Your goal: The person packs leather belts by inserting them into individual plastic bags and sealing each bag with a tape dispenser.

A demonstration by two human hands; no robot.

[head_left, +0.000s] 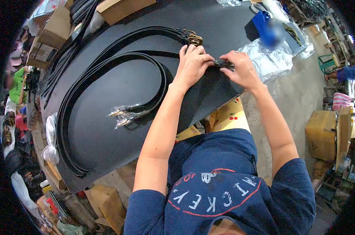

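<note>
Watching through the head view from a distance, I'm using the brass buckles (194, 38) as my landmark. Left hand (191, 64) is just below them, finger and thumb pinched together on one end of a dark, shiny piece (224, 64). Right hand (242, 68), farther right, looks closed around the other end. Can't tell exactly what the piece is, fingers hide too much.

The black belts (73, 88) curve away left of the buckles across the dark table (111, 84). Progress, as I read it: the metal ends (124, 114) down and left of the buckles have clear plastic on them, while the buckles themselves look bare. Can't give you a count of either.

Other stuff: clear plastic sheets (269, 60) and a blue item (263, 29) right of the buckles, cardboard box (122, 8) up and left. Nothing seems to block the hands, though the sheets are pretty close to the right one.
</note>
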